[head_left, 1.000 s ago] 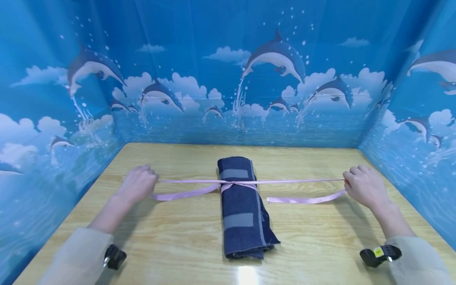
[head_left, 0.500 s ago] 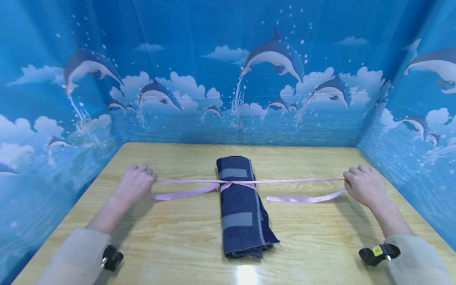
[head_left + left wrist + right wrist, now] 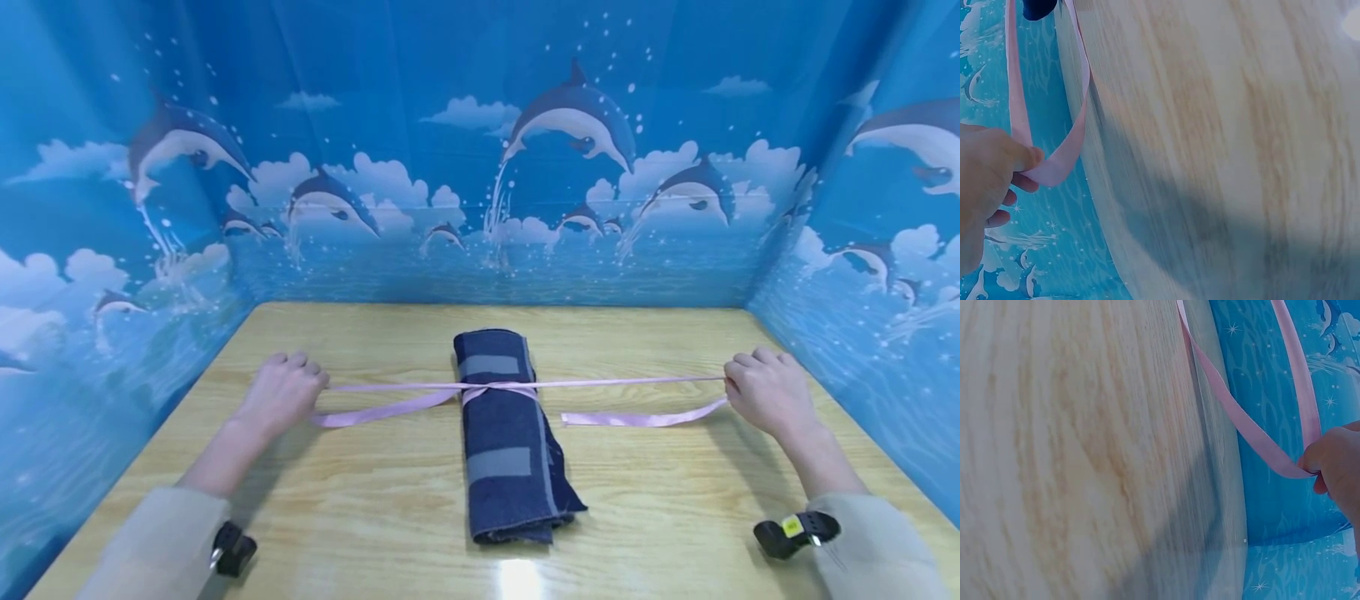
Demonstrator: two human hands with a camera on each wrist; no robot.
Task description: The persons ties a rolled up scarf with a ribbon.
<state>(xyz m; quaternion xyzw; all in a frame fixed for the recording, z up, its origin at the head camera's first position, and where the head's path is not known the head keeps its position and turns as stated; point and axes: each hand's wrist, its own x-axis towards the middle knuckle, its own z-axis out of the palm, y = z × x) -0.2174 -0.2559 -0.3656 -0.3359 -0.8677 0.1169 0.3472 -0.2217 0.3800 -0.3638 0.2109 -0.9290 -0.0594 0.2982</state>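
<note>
A rolled bundle of dark blue denim (image 3: pixel 504 425) with lighter grey-blue patches lies lengthwise in mid-table. Around its upper part goes a pink ribbon (image 3: pixel 630 382), crossed on top, with its two sides stretched nearly straight left and right. My left hand (image 3: pixel 287 392) pinches the ribbon's left side between thumb and finger, plain in the left wrist view (image 3: pixel 991 181). On the opposite side my right hand (image 3: pixel 768 392) pinches the other length. From each hand a loose tail of ribbon hangs back toward the bundle. Both hands are off to the bundle's sides, apart from it.
The wood-grain table (image 3: pixel 360 508) spreads under the bundle and both arms. A blue curtain (image 3: pixel 420 275) printed with dolphins and clouds stands behind and at both sides. Black devices are strapped at both wrists, by the pale sleeves (image 3: pixel 161 542).
The left hand has dipped very slightly, and the ribbon on that side with it. The right hand keeps its hold in about the same place. The whole view has shifted a little.
</note>
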